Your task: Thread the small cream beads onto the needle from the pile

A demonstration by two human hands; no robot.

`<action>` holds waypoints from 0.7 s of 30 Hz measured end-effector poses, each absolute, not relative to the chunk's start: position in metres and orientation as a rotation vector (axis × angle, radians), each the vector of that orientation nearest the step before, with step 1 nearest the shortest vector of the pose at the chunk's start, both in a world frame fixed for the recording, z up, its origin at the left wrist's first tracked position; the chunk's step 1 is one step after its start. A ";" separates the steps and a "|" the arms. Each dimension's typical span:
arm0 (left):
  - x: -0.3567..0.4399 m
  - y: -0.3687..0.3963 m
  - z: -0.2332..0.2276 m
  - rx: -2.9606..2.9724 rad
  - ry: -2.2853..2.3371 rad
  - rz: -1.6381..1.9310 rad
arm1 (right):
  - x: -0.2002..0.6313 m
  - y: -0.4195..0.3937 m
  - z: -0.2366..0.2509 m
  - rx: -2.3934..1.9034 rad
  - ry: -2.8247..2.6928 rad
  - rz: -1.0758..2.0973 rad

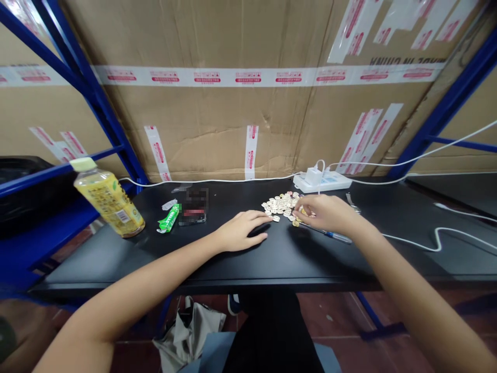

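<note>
A loose pile of small cream discs with printed marks (278, 205) lies on the black table. My left hand (243, 231) rests palm down beside it, fingers stretched out and the fingertips at the pile's left front edge. Over the pile's right side, my right hand (320, 211) is bent with thumb and fingers brought together. What sits between those fingertips is too small to make out. A yellowish disc (295, 224) lies just below them. Partly under my right hand is a slim pen-like tool with a blue and clear handle (337, 237).
A yellow drink bottle (112, 202) stands at the left. Near it are a green wrapper (169, 218) and a blurred dark flat item (194, 206). A white power strip (328, 181) with cables sits behind my right hand. Cardboard (217, 124) closes off the back.
</note>
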State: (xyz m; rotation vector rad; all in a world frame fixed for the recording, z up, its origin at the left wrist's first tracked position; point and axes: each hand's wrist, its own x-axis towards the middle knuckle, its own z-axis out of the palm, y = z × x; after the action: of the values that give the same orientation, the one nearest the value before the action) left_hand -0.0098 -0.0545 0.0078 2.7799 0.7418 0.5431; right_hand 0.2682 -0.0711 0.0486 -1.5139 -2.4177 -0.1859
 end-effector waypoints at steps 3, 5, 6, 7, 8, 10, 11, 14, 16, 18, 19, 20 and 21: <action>-0.006 -0.056 0.005 2.804 0.752 0.481 | 0.284 -0.090 0.038 -1.546 -2.442 -0.287; -0.004 -0.055 0.004 2.811 0.773 0.448 | 0.295 -0.099 0.030 -1.562 -2.461 -0.350; -0.003 -0.054 0.003 2.813 0.786 0.438 | 0.299 -0.102 0.027 -1.566 -2.486 -0.361; -0.003 -0.053 0.003 2.814 0.795 0.429 | 0.303 -0.105 0.023 -1.573 -2.491 -0.376; -0.002 -0.053 0.003 2.815 0.802 0.423 | 0.307 -0.107 0.020 -1.570 -2.502 -0.380; 0.001 -0.052 0.003 2.826 0.812 0.418 | 0.313 -0.110 0.015 -1.570 -2.508 -0.373; 0.003 -0.051 0.003 2.836 0.820 0.422 | 0.315 -0.112 0.013 -1.579 -2.502 -0.363; 0.010 -0.050 0.003 2.876 0.865 0.487 | 0.322 -0.115 0.010 -1.598 -2.464 -0.365; 0.015 -0.049 0.002 2.902 0.876 0.553 | 0.325 -0.117 0.011 -1.608 -2.429 -0.389; 0.020 -0.048 0.001 2.922 0.862 0.600 | 0.325 -0.117 0.015 -1.605 -2.389 -0.406; 0.021 -0.048 0.001 2.928 0.842 0.620 | 0.323 -0.116 0.018 -1.597 -2.368 -0.406; 0.022 -0.049 0.002 2.931 0.816 0.636 | 0.321 -0.115 0.021 -1.583 -2.351 -0.392; 0.023 -0.049 0.002 2.928 0.789 0.648 | 0.317 -0.113 0.025 -1.571 -2.333 -0.375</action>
State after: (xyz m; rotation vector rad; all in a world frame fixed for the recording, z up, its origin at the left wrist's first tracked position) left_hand 0.0227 -0.0490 0.0020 2.9281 0.7890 0.6477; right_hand 0.3170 -0.1131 0.0249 -1.5710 -2.3332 -0.3746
